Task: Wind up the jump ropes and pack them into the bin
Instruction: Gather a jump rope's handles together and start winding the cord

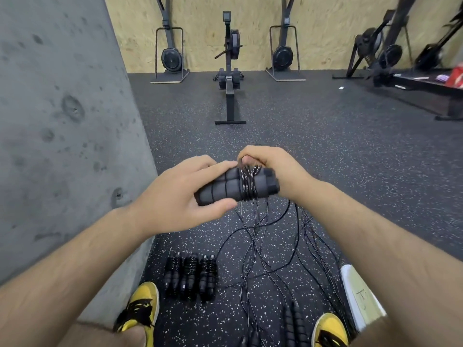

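Jump rope handles (233, 186) held over speckled gym floor (325, 146).

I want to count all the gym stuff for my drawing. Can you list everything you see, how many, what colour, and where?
held jump rope: one, black foam handles side by side, cord partly wound round them, in both hands
wound ropes: three, black, in a row on the floor by the left shoe
loose cords: several, black, tangled on the floor
unwound handles: black, at the bottom edge, number unclear
bin: one, white, at right, partly hidden
rowing machine: one, black, ahead
wall: grey concrete, at left
shoes: two, yellow and black
left hand: grips the handles
right hand: pinches the cord
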`<state>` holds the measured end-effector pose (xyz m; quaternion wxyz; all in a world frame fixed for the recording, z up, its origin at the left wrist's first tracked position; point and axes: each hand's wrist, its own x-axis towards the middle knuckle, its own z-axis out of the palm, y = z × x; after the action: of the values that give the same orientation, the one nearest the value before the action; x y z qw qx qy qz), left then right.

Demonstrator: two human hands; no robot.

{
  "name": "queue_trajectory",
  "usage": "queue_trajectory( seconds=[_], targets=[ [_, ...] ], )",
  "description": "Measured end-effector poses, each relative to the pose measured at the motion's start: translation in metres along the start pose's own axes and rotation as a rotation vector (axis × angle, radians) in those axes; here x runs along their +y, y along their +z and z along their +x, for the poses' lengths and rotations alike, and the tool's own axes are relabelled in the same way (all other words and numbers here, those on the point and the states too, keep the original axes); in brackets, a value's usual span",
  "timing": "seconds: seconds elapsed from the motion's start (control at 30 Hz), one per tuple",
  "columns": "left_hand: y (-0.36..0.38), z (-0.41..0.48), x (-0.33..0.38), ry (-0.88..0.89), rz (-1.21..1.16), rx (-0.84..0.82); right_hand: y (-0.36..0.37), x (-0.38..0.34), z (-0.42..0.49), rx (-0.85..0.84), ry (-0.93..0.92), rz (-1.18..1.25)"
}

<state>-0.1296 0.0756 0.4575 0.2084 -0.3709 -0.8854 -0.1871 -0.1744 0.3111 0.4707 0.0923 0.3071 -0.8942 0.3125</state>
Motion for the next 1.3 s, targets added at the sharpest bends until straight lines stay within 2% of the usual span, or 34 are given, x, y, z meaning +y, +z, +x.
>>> queue_trajectory(
  seconds=[0.1,0.17,0.23,0.3,0.5,0.67,0.93,1.1,1.3],
  targets=[
    [-0.002,0.003,-0.003,-0.028,-0.026,0.023,0.006,-0.006,-0.007,-0.023,0.157,0.145],
    [-0.003,0.005,-0.008,-0.06,0.007,0.049,0.02,-0.015,-0.01,-0.129,0.272,0.143],
    [-0.003,0.006,-0.014,-0.094,0.082,0.077,0.035,-0.026,-0.011,-0.179,0.263,0.1],
    [-0.005,0.008,-0.023,-0.133,0.161,0.092,0.048,-0.034,-0.012,-0.162,0.265,0.148],
    [-0.005,0.01,-0.048,-0.19,0.379,0.031,0.048,-0.048,-0.015,-0.186,0.321,0.097],
    [0.0,0.007,-0.055,-0.154,0.463,-0.017,0.029,-0.061,-0.023,-0.247,0.221,-0.06],
    [0.006,0.005,-0.048,0.009,0.462,-0.057,-0.005,-0.053,-0.017,-0.057,-0.094,-0.565],
    [0.007,0.005,-0.032,0.092,0.332,-0.13,-0.017,-0.018,-0.004,0.03,-0.192,-0.349],
    [0.005,0.003,-0.007,0.142,0.096,-0.157,-0.015,0.01,0.004,0.085,-0.162,-0.215]
  ],
)
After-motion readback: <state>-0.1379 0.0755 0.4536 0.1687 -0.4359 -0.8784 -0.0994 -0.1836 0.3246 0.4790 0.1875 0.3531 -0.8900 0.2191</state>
